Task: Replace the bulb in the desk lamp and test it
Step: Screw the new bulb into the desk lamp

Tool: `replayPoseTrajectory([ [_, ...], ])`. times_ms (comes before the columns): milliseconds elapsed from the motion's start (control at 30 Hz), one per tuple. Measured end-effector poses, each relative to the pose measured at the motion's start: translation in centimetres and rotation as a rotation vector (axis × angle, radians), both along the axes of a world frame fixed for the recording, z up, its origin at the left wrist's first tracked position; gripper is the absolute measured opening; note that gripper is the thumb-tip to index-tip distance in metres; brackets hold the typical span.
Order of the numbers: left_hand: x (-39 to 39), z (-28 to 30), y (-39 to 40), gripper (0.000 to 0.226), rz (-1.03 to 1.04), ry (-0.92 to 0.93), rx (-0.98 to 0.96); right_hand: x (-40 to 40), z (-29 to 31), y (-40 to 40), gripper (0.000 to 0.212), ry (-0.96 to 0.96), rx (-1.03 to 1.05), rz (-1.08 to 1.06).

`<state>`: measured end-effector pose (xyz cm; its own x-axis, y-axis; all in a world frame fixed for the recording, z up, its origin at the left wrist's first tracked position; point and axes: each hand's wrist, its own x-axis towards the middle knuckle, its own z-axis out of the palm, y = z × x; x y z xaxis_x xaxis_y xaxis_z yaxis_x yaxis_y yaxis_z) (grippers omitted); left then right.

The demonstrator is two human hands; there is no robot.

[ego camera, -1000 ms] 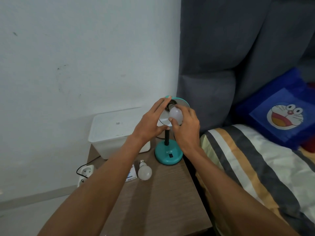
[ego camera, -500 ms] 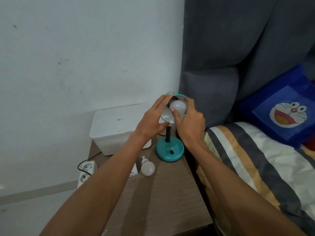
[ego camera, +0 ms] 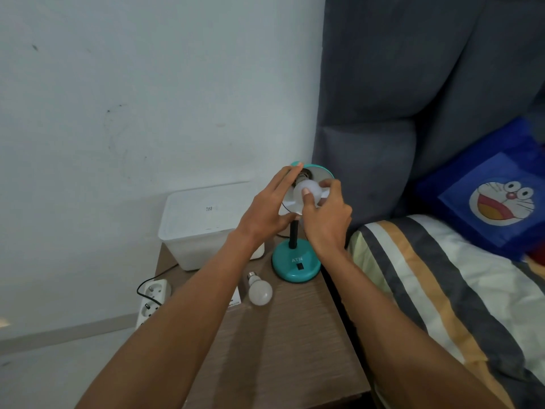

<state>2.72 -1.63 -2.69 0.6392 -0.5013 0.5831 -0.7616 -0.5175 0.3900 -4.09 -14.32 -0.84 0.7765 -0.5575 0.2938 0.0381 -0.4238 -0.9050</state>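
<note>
- Up at the lamp head, the right hand (ego camera: 326, 219) pinches a white bulb (ego camera: 309, 191) between thumb and fingertips; the bulb's metal end sits at the socket inside the lamp shade (ego camera: 320, 175).
- Whether the bulb is fully screwed in cannot be told from this view.
- The left hand (ego camera: 267, 212) cups the left rim of the shade, fingers stretched flat along it and the thumb under the lower edge, steadying it rather than clenching.
- Below both hands, the black lamp stem (ego camera: 292, 234) runs down to the round teal lamp base (ego camera: 295, 265), which stands on the wooden bedside table (ego camera: 280, 349); a small black switch shows on the base's front.
- Under the left forearm, a second white bulb (ego camera: 259, 291) lies on its side on the table, just left of the base, metal end pointing away from the person.
- Partly hidden by that forearm, a small white card (ego camera: 235, 301) lies beside the loose bulb.
- Left of the left hand, a white plastic box (ego camera: 203, 228) with a lid sits at the table's back corner against the wall.
- Lower left of the left arm, a white power strip (ego camera: 152, 301) with a black cord lies on the floor.
- Right of the right arm, a striped bedsheet (ego camera: 436, 290) covers the bed, with a blue cartoon pillow (ego camera: 495, 199) against the grey headboard (ego camera: 413, 84).
</note>
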Motion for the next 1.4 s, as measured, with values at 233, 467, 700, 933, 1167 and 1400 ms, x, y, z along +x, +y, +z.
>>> replayPoseTrajectory([
  [233, -0.21, -0.07, -0.12, 0.099, -0.017, -0.008, 0.0, 0.45, 0.21, 0.25, 0.047, -0.007, 0.163, -0.018],
  [467, -0.13, 0.11, 0.14, 0.093, -0.007, -0.01, -0.004, 0.07, -0.06, -0.13, 0.04, 0.038, 0.082, -0.012],
  [700, -0.29, 0.11, 0.04, 0.094, -0.013, 0.003, 0.0, 0.03, 0.18, -0.15, 0.038, -0.061, -0.191, -0.022],
  [933, -0.16, 0.16, 0.16, 0.094, -0.017, 0.015, -0.01, 0.04, 0.11, -0.36, 0.053, 0.003, -0.263, 0.049],
  [1167, -0.38, 0.22, 0.23, 0.097, -0.01, 0.01, 0.008, 0.19, 0.52, -0.49, 0.049, 0.092, -0.063, -0.044],
  [1400, -0.26, 0.08, 0.05, 0.095, -0.013, 0.012, 0.005, 0.14, 0.26, 0.16, 0.043, -0.017, -0.132, -0.006],
])
